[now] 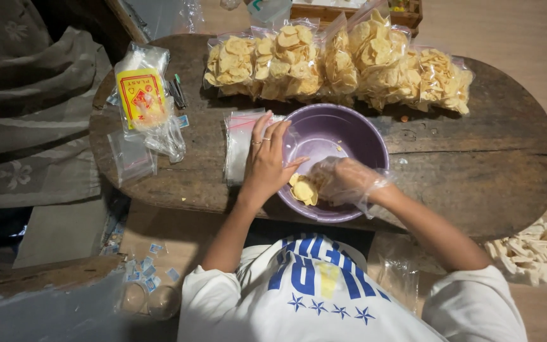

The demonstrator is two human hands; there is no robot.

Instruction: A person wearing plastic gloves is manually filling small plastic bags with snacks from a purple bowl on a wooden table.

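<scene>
Chips are being gathered low at the near wall of the purple bowl on the worktop. Gloved right hand is curling its fingers around them; bare left hand is resting on the rim, fingers spread, gripping nothing. Scooping gently should be avoiding breakage, left steadying the bowl.

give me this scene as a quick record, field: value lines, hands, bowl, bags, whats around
left hand: bare left hand, ring on one finger, rests on the purple bowl's rim
right hand: right hand in a clear plastic glove, inside the bowl, holding yellow crackers
surface: dark oval wooden table
filled bags: row of clear bags of crackers behind the bowl
empty bags: flat stack of clear bags under the left hand
other: pack of plastic bags with a yellow label; pile of pale cracker sticks on the floor
</scene>
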